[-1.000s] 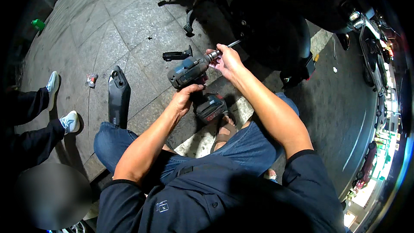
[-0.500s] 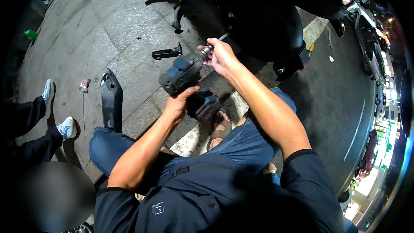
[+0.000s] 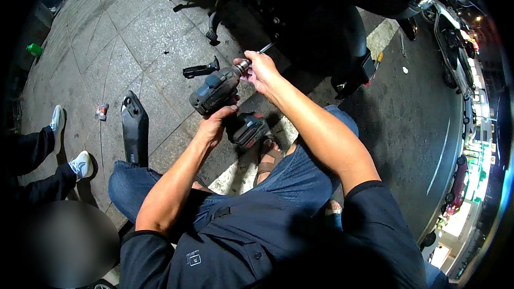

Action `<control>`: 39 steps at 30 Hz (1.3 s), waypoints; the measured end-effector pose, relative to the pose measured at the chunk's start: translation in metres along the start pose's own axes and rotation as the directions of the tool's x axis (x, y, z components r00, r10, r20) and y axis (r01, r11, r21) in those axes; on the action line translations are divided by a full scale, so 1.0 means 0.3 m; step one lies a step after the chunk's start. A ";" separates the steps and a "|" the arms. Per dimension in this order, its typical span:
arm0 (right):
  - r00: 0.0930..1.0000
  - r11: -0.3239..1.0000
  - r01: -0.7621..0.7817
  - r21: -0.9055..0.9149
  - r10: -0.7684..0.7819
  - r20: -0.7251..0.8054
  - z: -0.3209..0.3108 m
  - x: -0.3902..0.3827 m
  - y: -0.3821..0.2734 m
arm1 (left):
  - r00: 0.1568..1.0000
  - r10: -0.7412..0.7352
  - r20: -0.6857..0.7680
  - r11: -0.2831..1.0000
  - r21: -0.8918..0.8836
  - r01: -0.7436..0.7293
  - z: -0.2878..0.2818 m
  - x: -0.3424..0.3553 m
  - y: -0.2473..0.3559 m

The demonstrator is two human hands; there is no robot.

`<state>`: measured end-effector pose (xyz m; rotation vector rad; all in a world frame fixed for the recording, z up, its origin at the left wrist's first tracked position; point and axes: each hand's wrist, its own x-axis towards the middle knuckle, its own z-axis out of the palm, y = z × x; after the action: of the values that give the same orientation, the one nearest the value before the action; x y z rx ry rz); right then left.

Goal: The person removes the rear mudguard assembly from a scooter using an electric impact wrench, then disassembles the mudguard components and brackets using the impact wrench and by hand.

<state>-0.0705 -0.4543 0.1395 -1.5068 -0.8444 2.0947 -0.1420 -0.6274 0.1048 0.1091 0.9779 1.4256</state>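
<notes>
My left hand is wrapped round the grip of a dark cordless power drill. Below that hand hangs the drill's battery, black with a little red. At the drill's silver nose, my right hand closes its fingers round the front end and the base of a thin metal shaft. The shaft points up and right toward the dark underside of a motor scooter. Whether its tip touches the scooter is too dark to tell.
On the paving lie a small black bracket-like part and a long black plastic piece by my left knee. A yellow-handled tool is beside the scooter's rear. Another person's shoes stand at the left. Parked motorbikes line the right.
The whole view has shifted slightly. Both hands keep their hold on the drill, which stays at nearly the same place and angle before the scooter.
</notes>
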 end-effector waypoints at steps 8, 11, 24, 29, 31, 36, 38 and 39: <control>1.000 0.999 0.028 -0.026 -0.028 -0.004 -0.001 0.001 0.006 | 0.999 0.029 -0.014 0.999 0.037 -0.028 -0.024 0.009 -0.008; 0.999 0.999 0.033 0.027 -0.032 -0.030 0.014 0.006 -0.002 | 0.999 0.046 -0.001 0.999 0.024 -0.046 -0.012 -0.002 0.006; 0.996 0.997 0.067 0.047 -0.064 -0.062 0.007 0.014 0.029 | 1.000 -0.005 -0.012 1.000 -0.004 0.005 -0.060 -0.003 -0.017; 0.999 0.998 0.047 -0.050 -0.048 -0.017 0.018 0.003 0.060 | 0.999 0.051 -0.010 0.999 -0.003 -0.051 -0.066 -0.032 0.001; 0.998 0.995 0.049 -0.090 -0.051 -0.020 0.018 0.002 0.091 | 0.999 -0.013 -0.034 0.999 -0.038 0.012 -0.089 -0.046 0.002; 0.995 0.965 -0.102 -0.243 0.098 -0.026 0.001 0.027 0.154 | 0.992 -0.082 -0.099 0.997 0.005 0.083 -0.150 -0.076 -0.022; 0.981 0.930 -0.193 -0.312 0.181 -0.067 -0.029 0.051 0.149 | 0.986 -0.071 -0.151 0.997 -0.001 0.071 -0.166 -0.093 -0.018; 0.984 0.947 -0.141 -0.288 0.103 -0.143 -0.034 0.060 0.133 | 0.985 -0.059 -0.162 0.998 -0.004 0.059 -0.196 -0.100 -0.017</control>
<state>-0.0663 -0.4692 0.0975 -1.8703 -1.0814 1.9982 -0.1698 -0.6821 0.0799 -0.0355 1.1063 1.3950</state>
